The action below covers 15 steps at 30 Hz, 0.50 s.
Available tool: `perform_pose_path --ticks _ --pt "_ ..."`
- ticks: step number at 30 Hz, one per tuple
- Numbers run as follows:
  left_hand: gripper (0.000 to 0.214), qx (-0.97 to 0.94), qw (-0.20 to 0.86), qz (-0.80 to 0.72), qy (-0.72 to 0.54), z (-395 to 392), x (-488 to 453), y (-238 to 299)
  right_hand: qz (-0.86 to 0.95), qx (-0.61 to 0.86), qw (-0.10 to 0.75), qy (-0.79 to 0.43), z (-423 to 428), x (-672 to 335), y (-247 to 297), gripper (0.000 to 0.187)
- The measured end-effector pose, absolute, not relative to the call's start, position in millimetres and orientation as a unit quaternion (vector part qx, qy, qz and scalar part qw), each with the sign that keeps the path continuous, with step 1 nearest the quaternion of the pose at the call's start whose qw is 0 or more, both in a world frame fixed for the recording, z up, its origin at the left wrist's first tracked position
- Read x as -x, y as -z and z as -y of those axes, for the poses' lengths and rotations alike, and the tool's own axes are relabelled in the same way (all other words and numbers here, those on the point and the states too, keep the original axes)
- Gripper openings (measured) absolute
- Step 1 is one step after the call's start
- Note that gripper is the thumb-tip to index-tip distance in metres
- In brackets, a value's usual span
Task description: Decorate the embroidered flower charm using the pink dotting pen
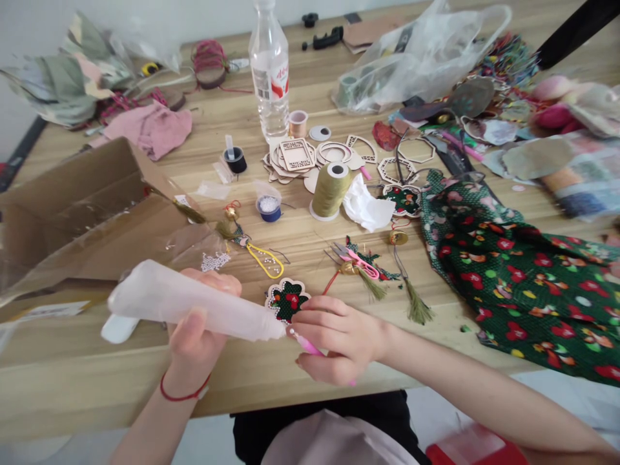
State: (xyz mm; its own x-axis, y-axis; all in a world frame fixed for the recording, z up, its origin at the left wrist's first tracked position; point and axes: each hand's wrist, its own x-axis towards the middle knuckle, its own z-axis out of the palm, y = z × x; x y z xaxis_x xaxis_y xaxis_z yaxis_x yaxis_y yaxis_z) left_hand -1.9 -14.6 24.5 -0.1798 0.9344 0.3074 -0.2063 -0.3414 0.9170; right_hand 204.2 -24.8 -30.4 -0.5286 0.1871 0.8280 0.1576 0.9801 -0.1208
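My left hand (198, 323) is wrapped round a whitish, translucent glue tube (179, 300), held tilted with its narrow end pointing right. My right hand (334, 336) grips a slim pink pen-like tool (309, 344); a tiny pale bead seems to sit on its tip, close to the tube's end. Just behind my right fingers lies a flower-shaped wooden piece (287, 300) with dark green floral fabric and white beads along part of its edge. A small heap of white beads (216, 260) is beyond my left hand.
Around the hands are a cardboard box (159, 174), a yellow cord loop (265, 261), pink snips (361, 261), a green tassel (417, 303), a thread cone (330, 190), a water bottle (271, 71), wooden cutouts (293, 155) and green floral fabric (508, 278).
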Motion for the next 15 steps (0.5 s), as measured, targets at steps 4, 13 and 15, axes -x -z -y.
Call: perform_pose_path --ticks 4,13,15 --pt "0.024 -0.463 0.43 -0.393 -0.667 15.2 2.3 -24.6 0.875 0.093 0.476 -0.014 24.6 -204.1 30.8 0.004" --pt "0.024 -0.46 0.438 -0.4 -0.661 15.2 3.0 -23.4 0.879 0.102 0.466 -0.015 25.2 -203.8 30.8 0.004" --pt "0.022 -0.46 0.434 -0.398 -0.664 14.9 3.1 -23.1 0.877 0.101 0.469 -0.012 25.3 -203.5 30.0 0.004"
